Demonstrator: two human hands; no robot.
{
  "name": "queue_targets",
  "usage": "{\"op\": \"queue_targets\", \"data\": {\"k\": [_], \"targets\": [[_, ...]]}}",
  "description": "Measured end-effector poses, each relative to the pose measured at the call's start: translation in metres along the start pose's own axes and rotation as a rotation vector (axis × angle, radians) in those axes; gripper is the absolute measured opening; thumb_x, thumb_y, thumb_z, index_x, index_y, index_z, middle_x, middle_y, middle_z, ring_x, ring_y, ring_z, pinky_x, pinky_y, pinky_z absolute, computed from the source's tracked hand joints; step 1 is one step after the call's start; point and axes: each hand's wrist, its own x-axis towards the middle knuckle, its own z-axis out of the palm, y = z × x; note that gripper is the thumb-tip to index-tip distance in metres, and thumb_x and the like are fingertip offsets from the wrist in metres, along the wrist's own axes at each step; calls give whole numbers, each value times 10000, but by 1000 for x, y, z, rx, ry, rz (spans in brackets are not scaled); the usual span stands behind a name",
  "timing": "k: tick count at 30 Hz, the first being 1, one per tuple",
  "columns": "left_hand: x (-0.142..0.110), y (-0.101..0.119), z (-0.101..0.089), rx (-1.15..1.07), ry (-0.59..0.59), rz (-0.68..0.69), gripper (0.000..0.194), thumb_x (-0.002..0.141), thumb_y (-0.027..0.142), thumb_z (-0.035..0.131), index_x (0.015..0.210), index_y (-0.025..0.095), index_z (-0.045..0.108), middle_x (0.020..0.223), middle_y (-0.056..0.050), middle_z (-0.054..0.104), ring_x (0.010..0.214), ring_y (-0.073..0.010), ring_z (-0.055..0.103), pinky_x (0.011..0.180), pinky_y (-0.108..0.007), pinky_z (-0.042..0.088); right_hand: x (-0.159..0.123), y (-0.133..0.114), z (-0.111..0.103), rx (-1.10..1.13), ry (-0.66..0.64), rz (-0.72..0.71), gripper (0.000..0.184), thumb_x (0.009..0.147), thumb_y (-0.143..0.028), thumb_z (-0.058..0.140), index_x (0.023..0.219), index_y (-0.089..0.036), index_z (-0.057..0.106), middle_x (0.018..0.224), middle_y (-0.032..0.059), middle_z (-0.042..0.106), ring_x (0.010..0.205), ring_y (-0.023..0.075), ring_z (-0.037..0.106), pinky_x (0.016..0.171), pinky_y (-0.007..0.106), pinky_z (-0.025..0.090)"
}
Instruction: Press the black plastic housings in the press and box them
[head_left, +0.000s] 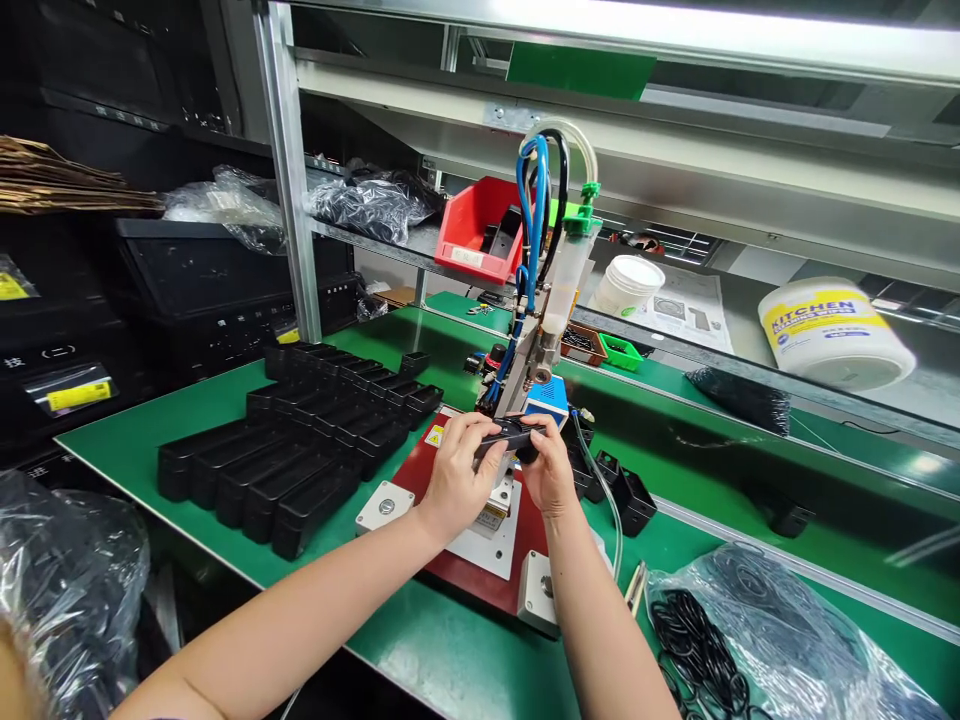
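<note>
Both hands grip a small black plastic housing (513, 432) in front of the dispensing machine. My left hand (466, 462) is closed round its left end, and my right hand (550, 464) pinches its right end. Behind the part rises the machine's clear syringe (564, 282) with a green cap and blue and black hoses. Below my hands is the machine's red base (469, 585), with a grey button box at either side. The fingers cover much of the part, so its details are hard to make out.
Rows of black housings (300, 430) fill the green table's left side. More black parts (630, 495) stand right of the machine. Black rubber rings (701, 640) lie in a clear bag at the lower right. A red bin (480, 235) and a white tub (832, 335) sit on the shelf.
</note>
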Motion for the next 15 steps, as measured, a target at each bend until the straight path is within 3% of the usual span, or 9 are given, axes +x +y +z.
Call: {"op": "queue_targets", "data": {"k": [4,10,15], "targets": [[-6,-4,7,46,71,74,184,876,171,566,1058,186,541,1059,-89,545,1004,-197,544,890,-393,515,5,1,3,12,54,-36,177,775,-402,626,841,-241,594,999,22,661,909,183,609,776,306,469],[-12,-11,13,132,71,138,336,817,171,643,1123,176,505,1108,-115,519,1048,-229,521,901,-415,516,12,1,7,4,118,-27,178,733,-375,664,764,-225,572,940,25,670,808,181,618,679,301,476],[1,-22,4,53,-66,216,309,803,147,637,1090,195,531,1105,-98,510,1028,-227,531,876,-408,523,3,10,13,-42,254,-89,176,711,-366,608,761,-224,516,901,10,649,815,172,609,726,326,480]]}}
